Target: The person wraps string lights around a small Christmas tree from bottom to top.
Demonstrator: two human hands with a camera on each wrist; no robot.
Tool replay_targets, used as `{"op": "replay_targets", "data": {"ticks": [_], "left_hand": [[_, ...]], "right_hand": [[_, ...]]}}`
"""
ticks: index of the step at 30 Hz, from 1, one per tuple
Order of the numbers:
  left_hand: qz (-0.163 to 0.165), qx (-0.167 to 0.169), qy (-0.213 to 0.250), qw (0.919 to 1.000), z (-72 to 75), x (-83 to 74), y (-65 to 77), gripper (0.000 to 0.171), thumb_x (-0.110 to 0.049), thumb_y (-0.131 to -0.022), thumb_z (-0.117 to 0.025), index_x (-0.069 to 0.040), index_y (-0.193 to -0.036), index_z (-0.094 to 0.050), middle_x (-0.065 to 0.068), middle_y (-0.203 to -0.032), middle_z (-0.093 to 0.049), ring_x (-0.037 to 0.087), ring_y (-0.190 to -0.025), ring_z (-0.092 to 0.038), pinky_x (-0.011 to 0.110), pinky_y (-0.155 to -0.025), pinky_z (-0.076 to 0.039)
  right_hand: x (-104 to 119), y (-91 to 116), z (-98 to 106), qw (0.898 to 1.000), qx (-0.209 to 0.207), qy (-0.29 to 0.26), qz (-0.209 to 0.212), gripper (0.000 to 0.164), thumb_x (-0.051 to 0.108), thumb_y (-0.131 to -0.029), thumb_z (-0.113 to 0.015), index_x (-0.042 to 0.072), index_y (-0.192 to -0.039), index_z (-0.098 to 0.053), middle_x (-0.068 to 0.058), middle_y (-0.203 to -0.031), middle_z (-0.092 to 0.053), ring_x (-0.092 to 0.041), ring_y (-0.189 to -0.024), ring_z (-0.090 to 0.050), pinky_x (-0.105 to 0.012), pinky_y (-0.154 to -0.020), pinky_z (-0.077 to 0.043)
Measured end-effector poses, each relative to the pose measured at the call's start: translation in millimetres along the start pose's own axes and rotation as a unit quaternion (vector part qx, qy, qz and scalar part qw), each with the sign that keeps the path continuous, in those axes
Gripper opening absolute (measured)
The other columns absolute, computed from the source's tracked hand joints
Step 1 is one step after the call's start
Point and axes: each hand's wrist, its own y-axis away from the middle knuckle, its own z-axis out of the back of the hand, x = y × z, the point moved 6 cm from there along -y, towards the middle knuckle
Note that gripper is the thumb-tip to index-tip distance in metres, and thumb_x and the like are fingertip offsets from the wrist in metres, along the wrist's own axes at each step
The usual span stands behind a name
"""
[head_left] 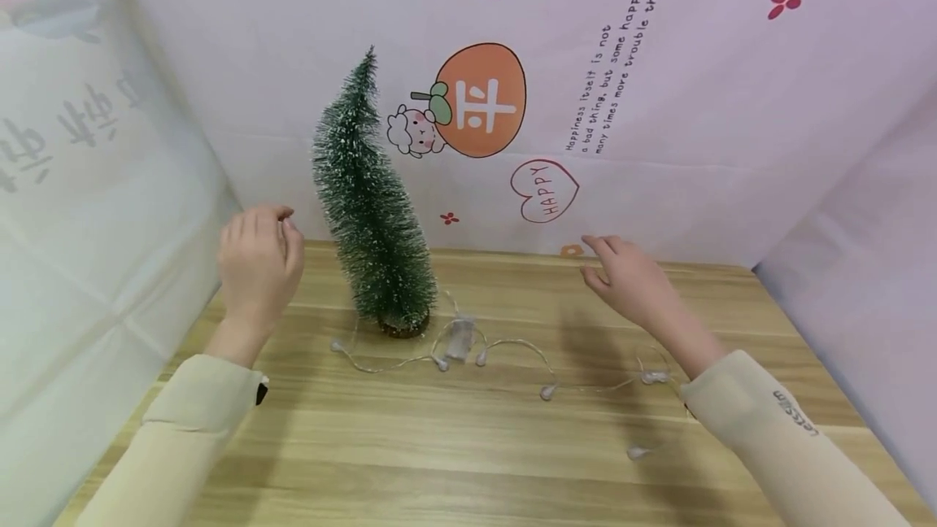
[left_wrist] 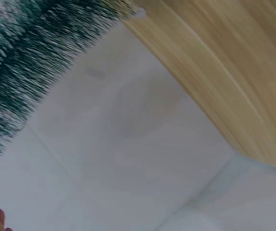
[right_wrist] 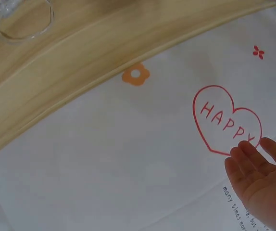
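Note:
A small green artificial Christmas tree point(head_left: 373, 210) with white-flecked bristles stands on a round brown base at the table's back left, its top leaning left. My left hand point(head_left: 258, 254) hovers to the left of the tree, fingers loosely bent and holding nothing. Over the right side of the table my right hand point(head_left: 629, 279) is raised, empty, with relaxed fingers, as the right wrist view also shows. Between the hands, a string of lights point(head_left: 547, 391) with clear wire and whitish bulbs lies across the wood. Its clear battery box point(head_left: 460, 338) sits just right of the tree base.
The wooden table point(head_left: 410, 462) is enclosed by white cloth walls at the back and both sides. Printed on the back cloth point(head_left: 659, 210) are orange fruits, a red heart and lettering. One loose-looking bulb point(head_left: 638, 452) lies toward the front right.

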Motion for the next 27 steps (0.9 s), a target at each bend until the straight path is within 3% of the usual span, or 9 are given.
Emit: {"op": "replay_targets", "data": {"ticks": [4, 7, 11, 16, 19, 21, 24, 27], "left_hand": [[-0.077, -0.048, 0.041, 0.9950, 5.6, -28.1, 2.6, 0.029, -0.014, -0.092, -0.037, 0.009, -0.090, -0.055, 0.022, -0.076, -0.059, 0.034, -0.066, -0.051, 0.045, -0.060, -0.042], [-0.151, -0.071, 0.063, 0.9840, 5.8, -53.4, 7.5, 0.032, -0.018, -0.096, -0.034, 0.006, -0.088, -0.054, 0.018, -0.072, -0.059, 0.031, -0.063, -0.053, 0.042, -0.057, -0.045], [-0.242, -0.081, 0.070, 0.9644, -0.6, -85.1, 21.2, 0.038, -0.024, -0.100, -0.032, 0.000, -0.086, -0.057, 0.012, -0.074, -0.062, 0.027, -0.065, -0.058, 0.038, -0.059, -0.050], [-0.354, -0.046, 0.066, 0.9319, -23.2, -122.2, 46.1, 0.037, -0.024, -0.100, -0.034, -0.007, -0.082, -0.061, 0.003, -0.076, -0.065, 0.018, -0.070, -0.061, 0.029, -0.065, -0.054], [-0.398, -0.007, 0.052, 0.9160, -41.6, -141.1, 63.5, 0.032, -0.025, -0.098, -0.038, -0.011, -0.082, -0.062, -0.002, -0.076, -0.066, 0.013, -0.072, -0.063, 0.024, -0.070, -0.055], [-0.412, 0.044, 0.032, 0.9095, -56.5, -151.4, 76.4, 0.026, -0.027, -0.095, -0.044, -0.013, -0.084, -0.063, -0.003, -0.080, -0.067, 0.012, -0.077, -0.064, 0.024, -0.076, -0.055], [-0.421, 0.154, -0.013, 0.8940, -81.5, -163.0, 98.0, 0.021, -0.033, -0.093, -0.051, -0.016, -0.094, -0.063, -0.003, -0.093, -0.069, 0.013, -0.090, -0.066, 0.028, -0.090, -0.054], [-0.418, 0.265, -0.058, 0.8670, -104.2, -170.2, 118.9, 0.027, -0.039, -0.094, -0.052, -0.018, -0.107, -0.061, -0.003, -0.108, -0.067, 0.016, -0.105, -0.063, 0.032, -0.101, -0.049]], "right_hand": [[6.2, 7.6, -7.6, 0.999, -0.024, 0.016, 0.041, 0.042, 0.017, -0.092, -0.058, -0.002, -0.129, -0.053, -0.025, -0.115, -0.062, -0.042, -0.104, -0.062, -0.052, -0.087, -0.053], [10.0, 13.0, -15.4, 0.997, -0.026, 0.024, 0.064, 0.040, 0.015, -0.090, -0.061, -0.002, -0.126, -0.056, -0.024, -0.113, -0.064, -0.040, -0.102, -0.063, -0.051, -0.087, -0.053], [16.0, 20.0, -26.5, 0.994, -0.044, 0.027, 0.100, 0.035, 0.012, -0.088, -0.065, 0.000, -0.120, -0.061, -0.021, -0.110, -0.066, -0.037, -0.099, -0.065, -0.048, -0.086, -0.054], [22.9, 28.2, -41.6, 0.986, -0.073, 0.035, 0.142, 0.032, 0.010, -0.082, -0.071, 0.002, -0.113, -0.067, -0.016, -0.100, -0.068, -0.032, -0.089, -0.067, -0.045, -0.079, -0.056], [26.6, 32.2, -51.2, 0.985, -0.073, 0.047, 0.152, 0.032, 0.011, -0.081, -0.072, 0.003, -0.111, -0.068, -0.015, -0.098, -0.069, -0.032, -0.089, -0.067, -0.045, -0.079, -0.056], [29.0, 35.1, -58.5, 0.983, -0.072, 0.057, 0.161, 0.032, 0.012, -0.080, -0.074, 0.003, -0.110, -0.068, -0.014, -0.097, -0.070, -0.032, -0.089, -0.068, -0.045, -0.080, -0.056], [32.3, 41.4, -70.3, 0.980, -0.064, 0.069, 0.175, 0.035, 0.013, -0.079, -0.076, 0.003, -0.111, -0.067, -0.014, -0.097, -0.069, -0.031, -0.090, -0.068, -0.043, -0.081, -0.056], [34.7, 49.1, -82.0, 0.978, -0.055, 0.073, 0.190, 0.036, 0.012, -0.079, -0.076, 0.002, -0.112, -0.066, -0.014, -0.099, -0.070, -0.029, -0.090, -0.068, -0.042, -0.082, -0.056]]}}
